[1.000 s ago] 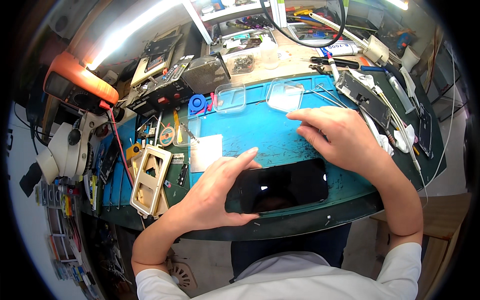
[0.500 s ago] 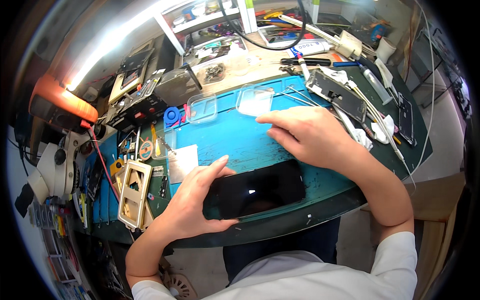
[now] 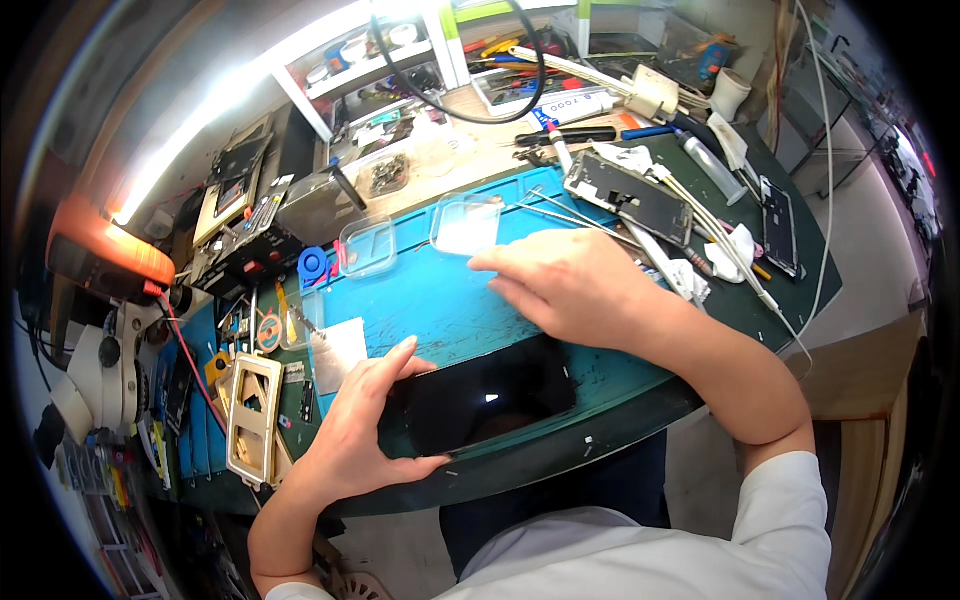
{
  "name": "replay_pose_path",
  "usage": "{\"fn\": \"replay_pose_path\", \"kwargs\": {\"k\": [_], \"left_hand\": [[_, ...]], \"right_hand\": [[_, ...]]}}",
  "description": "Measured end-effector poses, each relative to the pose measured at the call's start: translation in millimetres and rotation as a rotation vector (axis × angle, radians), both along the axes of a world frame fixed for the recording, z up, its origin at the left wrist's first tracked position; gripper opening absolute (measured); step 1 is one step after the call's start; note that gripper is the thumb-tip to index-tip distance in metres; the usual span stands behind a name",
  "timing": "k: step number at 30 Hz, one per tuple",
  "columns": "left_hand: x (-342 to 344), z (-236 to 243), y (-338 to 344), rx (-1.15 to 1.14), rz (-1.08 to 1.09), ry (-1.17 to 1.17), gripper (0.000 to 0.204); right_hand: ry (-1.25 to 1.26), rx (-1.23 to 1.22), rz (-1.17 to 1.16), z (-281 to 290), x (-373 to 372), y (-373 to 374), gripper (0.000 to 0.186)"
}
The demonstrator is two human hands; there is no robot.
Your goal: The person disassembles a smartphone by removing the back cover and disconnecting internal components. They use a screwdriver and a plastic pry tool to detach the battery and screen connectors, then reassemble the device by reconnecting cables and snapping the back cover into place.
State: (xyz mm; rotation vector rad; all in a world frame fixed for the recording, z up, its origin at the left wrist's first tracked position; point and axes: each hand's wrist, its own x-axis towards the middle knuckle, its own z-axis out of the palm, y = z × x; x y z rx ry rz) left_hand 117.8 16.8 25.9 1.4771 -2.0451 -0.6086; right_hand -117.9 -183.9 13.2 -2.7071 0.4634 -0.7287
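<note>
A black phone (image 3: pixel 478 398) lies screen up on the blue work mat (image 3: pixel 420 318), near the bench's front edge; a small white mark shines on its dark screen. My left hand (image 3: pixel 355 425) grips its left end, thumb at the near edge and fingers at the far edge. Above the mat, beyond the phone's right end, hovers my right hand (image 3: pixel 560 280). Its index finger points left, with the thumb a little apart below, and I see nothing between them. Just past those fingertips is a clear plastic box (image 3: pixel 466 222); tweezers (image 3: pixel 570 215) lie behind the hand.
A second clear box (image 3: pixel 368 247) and a blue tape roll (image 3: pixel 313 265) stand at the mat's far left. Nearer lie a silvery sheet (image 3: pixel 340 350) and a metal frame fixture (image 3: pixel 255 420). On the right are an opened phone body (image 3: pixel 628 195), a syringe (image 3: pixel 712 170) and crumpled tissues (image 3: pixel 735 250).
The whole view has shifted, so the bench sits farther left and lower in the picture. Both hands and the phone keep about the same places relative to the mat.
</note>
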Motion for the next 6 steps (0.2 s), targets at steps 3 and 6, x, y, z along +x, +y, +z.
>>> {"fn": "replay_pose_path", "kwargs": {"k": [3,6], "left_hand": [[0.9,-1.0,0.9,-0.008,-0.003,-0.009,0.12],[0.6,-1.6,-0.3,-0.004,-0.007,-0.005,0.12]], "right_hand": [[0.012,0.001,0.015,-1.4,1.0,-0.2,0.024],[0.045,0.012,0.011,0.9,-0.8,0.0,0.024]]}}
